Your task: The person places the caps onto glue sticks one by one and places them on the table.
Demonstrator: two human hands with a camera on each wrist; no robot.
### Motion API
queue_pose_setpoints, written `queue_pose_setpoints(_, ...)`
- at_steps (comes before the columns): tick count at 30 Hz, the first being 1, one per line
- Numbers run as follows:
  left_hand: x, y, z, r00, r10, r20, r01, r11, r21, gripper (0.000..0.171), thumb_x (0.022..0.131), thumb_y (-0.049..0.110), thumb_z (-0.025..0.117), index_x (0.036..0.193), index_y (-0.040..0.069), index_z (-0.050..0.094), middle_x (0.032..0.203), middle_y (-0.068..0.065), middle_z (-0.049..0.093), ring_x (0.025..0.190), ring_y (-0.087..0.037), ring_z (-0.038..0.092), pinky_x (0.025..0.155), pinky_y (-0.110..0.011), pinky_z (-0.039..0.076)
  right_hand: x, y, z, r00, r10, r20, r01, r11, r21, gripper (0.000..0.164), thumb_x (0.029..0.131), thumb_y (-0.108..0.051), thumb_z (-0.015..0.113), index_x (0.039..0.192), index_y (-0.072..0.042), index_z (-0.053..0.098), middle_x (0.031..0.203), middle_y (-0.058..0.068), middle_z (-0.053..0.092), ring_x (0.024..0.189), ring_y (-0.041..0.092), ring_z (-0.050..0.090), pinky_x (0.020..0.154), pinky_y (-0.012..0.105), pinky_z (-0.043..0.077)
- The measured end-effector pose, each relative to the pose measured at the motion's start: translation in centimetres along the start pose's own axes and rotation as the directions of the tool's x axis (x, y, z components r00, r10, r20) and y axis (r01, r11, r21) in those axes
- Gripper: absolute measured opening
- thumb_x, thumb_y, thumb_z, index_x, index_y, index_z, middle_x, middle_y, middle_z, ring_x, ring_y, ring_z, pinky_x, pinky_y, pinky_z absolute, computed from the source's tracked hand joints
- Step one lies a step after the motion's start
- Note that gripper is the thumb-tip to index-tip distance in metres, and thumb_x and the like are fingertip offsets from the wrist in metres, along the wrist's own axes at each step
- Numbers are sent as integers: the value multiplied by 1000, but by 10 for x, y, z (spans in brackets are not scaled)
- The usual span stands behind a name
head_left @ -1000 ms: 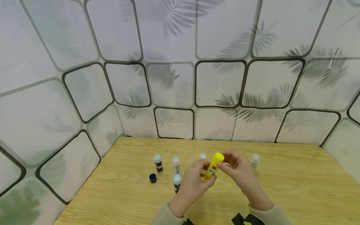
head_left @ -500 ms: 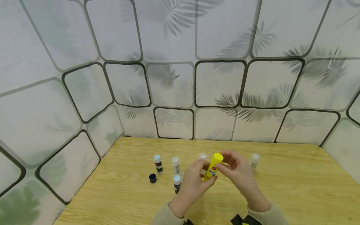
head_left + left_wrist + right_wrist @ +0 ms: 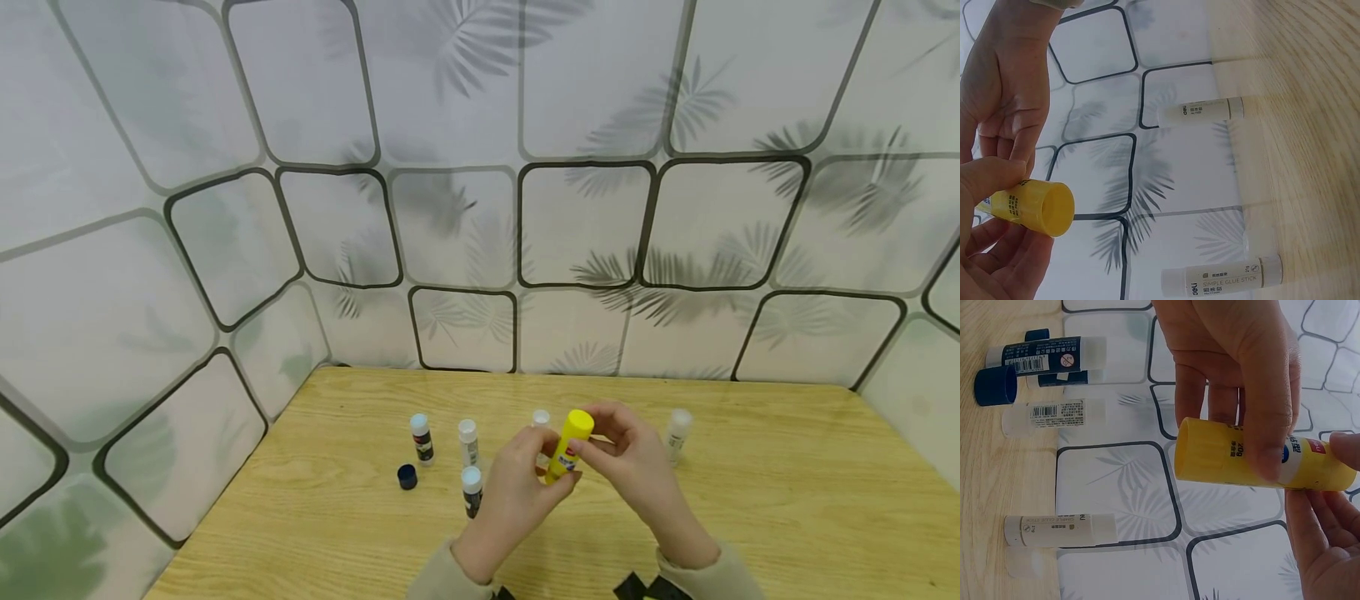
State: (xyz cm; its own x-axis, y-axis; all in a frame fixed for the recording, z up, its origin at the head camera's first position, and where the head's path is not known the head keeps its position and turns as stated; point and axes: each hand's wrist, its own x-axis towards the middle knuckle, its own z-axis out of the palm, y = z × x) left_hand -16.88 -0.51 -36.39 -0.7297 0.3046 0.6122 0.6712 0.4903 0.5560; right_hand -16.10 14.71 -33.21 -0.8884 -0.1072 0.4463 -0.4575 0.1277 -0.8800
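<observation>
Around the yellow glue stick's (image 3: pixel 572 442) lower part: the left hand (image 3: pixel 517 475), fingers and thumb clamped on it.
At its upper end: the right hand (image 3: pixel 633 457), pinching it between thumb and fingers.
Yellow glue stick: aloft over the desk (image 3: pixel 795 500), between both hands, tilted, its hollow-looking lower end towards the wood.
Just behind the hands: a white glue stick (image 3: pixel 541 418), upright, partly hidden.
Left of the left hand: a near navy-labelled stick (image 3: pixel 472 493), a pale-labelled stick (image 3: pixel 468 442) and a farther navy-labelled stick (image 3: pixel 422 439), all upright.
Dark blue cap (image 3: pixel 407 477): on the desk, near the farther navy-labelled stick.
Beyond the right hand: another white stick (image 3: pixel 678 435), upright.
Backdrop (image 3: pixel 585 225): dark-outlined rounded squares and grey leaves.
</observation>
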Motion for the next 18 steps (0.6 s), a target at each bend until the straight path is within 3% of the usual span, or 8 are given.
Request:
queue_pose_setpoints(7, 0, 1, -1, 1000, -5, 8, 5, 1000, 3, 27, 73, 16, 73, 94, 10, 57, 87, 3, 55, 77, -4, 52, 58, -13, 44, 0, -1, -1, 1000, 10, -6, -10, 1000, -9, 31, 77, 2, 65, 105, 7, 52, 102, 17, 55, 88, 9, 56, 72, 24, 49)
queue_pose_setpoints(18, 0, -1, -2, 999, 48, -9, -47, 994, 96, 34, 72, 19, 74, 100, 7, 58, 89, 1, 57, 79, -7, 54, 63, -14, 44, 6, 7, -12, 997, 40, -68, -44, 998, -50, 29, 78, 2, 64, 104, 8, 52, 97, 14, 56, 84, 8, 56, 71, 22, 49)
